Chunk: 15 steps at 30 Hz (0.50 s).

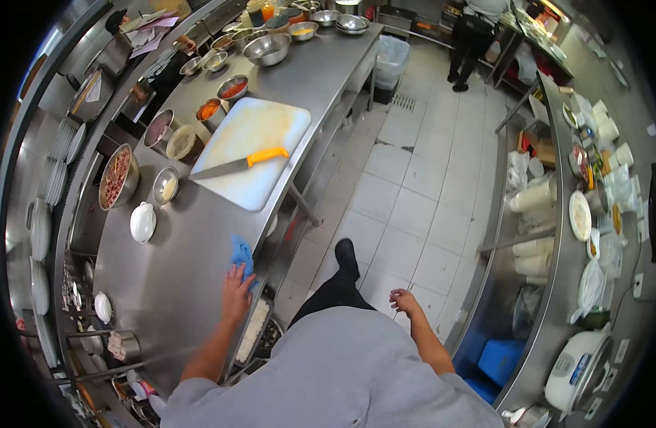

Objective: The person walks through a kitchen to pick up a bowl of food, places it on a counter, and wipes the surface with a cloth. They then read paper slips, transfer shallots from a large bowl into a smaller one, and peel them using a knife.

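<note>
left hand (pixel 237 291): fingers spread on blue cloth (pixel 242 254) | right hand (pixel 402 300): loosely half-curled | rightward push could drop cloth off steel counter (pixel 167 278)

Here's the shiny metal counter (pixel 178 282), long and laden: a crumpled blue cloth (pixel 242 253) lies at its edge, and farther up sits a broad white cutting board (pixel 246 139)! Left of the board, a white oval dish (pixel 142 224), a small metal bowl (pixel 158 192) and a larger metal bowl (pixel 133 187) of reddish pieces, with more metal bowls (pixel 267 60) toward the far end!
</note>
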Motion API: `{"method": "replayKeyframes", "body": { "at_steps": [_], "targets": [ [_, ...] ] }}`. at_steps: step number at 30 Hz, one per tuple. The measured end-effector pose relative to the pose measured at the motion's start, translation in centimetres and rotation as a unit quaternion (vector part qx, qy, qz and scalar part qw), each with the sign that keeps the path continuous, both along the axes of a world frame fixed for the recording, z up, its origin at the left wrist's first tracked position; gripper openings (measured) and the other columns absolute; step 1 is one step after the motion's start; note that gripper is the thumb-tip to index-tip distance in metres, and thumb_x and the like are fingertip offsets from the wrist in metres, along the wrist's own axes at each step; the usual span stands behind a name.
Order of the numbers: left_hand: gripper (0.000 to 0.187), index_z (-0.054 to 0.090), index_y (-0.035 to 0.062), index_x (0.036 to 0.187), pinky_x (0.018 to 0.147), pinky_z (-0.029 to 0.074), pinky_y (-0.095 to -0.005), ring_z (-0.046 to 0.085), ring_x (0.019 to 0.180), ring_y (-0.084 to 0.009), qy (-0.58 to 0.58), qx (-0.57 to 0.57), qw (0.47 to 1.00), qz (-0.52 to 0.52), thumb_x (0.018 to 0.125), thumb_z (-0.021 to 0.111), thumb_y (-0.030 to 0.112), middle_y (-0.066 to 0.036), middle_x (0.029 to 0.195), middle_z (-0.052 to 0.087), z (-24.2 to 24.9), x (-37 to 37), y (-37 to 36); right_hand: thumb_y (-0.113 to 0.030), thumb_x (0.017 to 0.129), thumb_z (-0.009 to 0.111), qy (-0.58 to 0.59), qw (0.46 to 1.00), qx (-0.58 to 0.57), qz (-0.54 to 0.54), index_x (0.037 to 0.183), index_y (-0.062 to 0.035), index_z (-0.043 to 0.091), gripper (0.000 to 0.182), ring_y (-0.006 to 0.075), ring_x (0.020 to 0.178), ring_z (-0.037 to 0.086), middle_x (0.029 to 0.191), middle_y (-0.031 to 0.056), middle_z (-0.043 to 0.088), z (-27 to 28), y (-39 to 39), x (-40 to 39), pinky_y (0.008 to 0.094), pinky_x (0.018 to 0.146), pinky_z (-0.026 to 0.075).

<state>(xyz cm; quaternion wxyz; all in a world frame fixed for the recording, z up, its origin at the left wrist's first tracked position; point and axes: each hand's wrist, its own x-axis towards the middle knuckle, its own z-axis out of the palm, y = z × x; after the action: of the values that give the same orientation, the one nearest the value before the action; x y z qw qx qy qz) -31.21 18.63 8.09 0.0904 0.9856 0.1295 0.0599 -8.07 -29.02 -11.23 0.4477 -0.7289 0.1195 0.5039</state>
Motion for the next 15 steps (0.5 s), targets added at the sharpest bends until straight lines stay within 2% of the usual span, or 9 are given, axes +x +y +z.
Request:
{"method": "replayKeyframes", "body": {
  "at_steps": [3, 6, 8, 10, 12, 15],
  "targets": [
    [0.051, 0.062, 0.0122, 0.111, 0.106, 0.032, -0.0528, 0.041, 0.128, -0.0385, -0.002, 0.032, 0.997, -0.072, 0.063, 0.066, -0.002, -0.015, 0.135, 0.047, 0.0, 4.9, 1.3, -0.022, 0.088, 0.060, -0.027, 0.998, -0.034, 0.053, 0.115, -0.0054, 0.056, 0.032, 0.0157, 0.066, 0.064, 0.089, 0.0071, 0.067, -0.7, 0.1, 4.6, 0.0288, 0.052, 0.049],
    [0.047, 0.064, 0.0110, 0.108, 0.099, 0.040, -0.0480, 0.050, 0.117, -0.0378, -0.047, -0.163, 0.972, -0.163, 0.063, 0.066, -0.002, -0.015, 0.122, 0.055, -1.2, 12.0, 0.7, -0.023, 0.086, 0.062, -0.025, 0.998, -0.051, 0.031, 0.116, -0.0041, 0.057, 0.036, 0.0168, 0.064, 0.064, 0.085, 0.0091, 0.067, 0.3, -1.2, 10.0, 0.0281, 0.046, 0.046],
    [0.044, 0.064, 0.0094, 0.106, 0.095, 0.043, -0.0444, 0.054, 0.109, -0.0368, -0.062, -0.235, 0.960, -0.138, 0.064, 0.066, -0.002, -0.016, 0.112, 0.058, 1.8, 19.4, -2.8, -0.022, 0.089, 0.059, -0.025, 0.998, -0.064, 0.012, 0.114, -0.0059, 0.056, 0.030, 0.0174, 0.065, 0.064, 0.089, 0.0081, 0.067, 0.4, -2.1, 14.2, 0.0295, 0.050, 0.049],
    [0.042, 0.064, 0.0082, 0.107, 0.097, 0.043, -0.0426, 0.053, 0.112, -0.0361, -0.153, -0.286, 0.936, -0.138, 0.067, 0.064, -0.002, -0.017, 0.114, 0.057, 3.1, 27.1, -3.7, -0.023, 0.090, 0.058, -0.029, 0.997, -0.074, -0.016, 0.116, -0.0067, 0.055, 0.031, 0.0174, 0.066, 0.063, 0.089, 0.0079, 0.066, 1.2, -2.9, 18.4, 0.0299, 0.051, 0.049],
    [0.041, 0.063, 0.0079, 0.110, 0.098, 0.042, -0.0428, 0.052, 0.112, -0.0363, -0.234, -0.246, 0.934, -0.111, 0.070, 0.062, -0.001, -0.018, 0.116, 0.057, 4.5, 34.5, -2.8, -0.022, 0.091, 0.057, -0.067, 0.989, -0.067, -0.114, 0.117, -0.0075, 0.054, 0.030, 0.0167, 0.066, 0.062, 0.089, 0.0070, 0.065, 2.4, -2.9, 21.6, 0.0295, 0.054, 0.049],
    [0.040, 0.062, 0.0073, 0.114, 0.100, 0.040, -0.0435, 0.051, 0.114, -0.0372, -0.324, -0.229, 0.916, -0.056, 0.073, 0.061, 0.003, -0.020, 0.118, 0.056, 7.8, 44.3, 1.1, -0.022, 0.091, 0.057, -0.096, 0.981, -0.036, -0.163, 0.119, -0.0084, 0.053, 0.032, 0.0155, 0.067, 0.061, 0.090, 0.0060, 0.065, 5.3, -2.5, 25.6, 0.0288, 0.057, 0.049]
  ]
}}
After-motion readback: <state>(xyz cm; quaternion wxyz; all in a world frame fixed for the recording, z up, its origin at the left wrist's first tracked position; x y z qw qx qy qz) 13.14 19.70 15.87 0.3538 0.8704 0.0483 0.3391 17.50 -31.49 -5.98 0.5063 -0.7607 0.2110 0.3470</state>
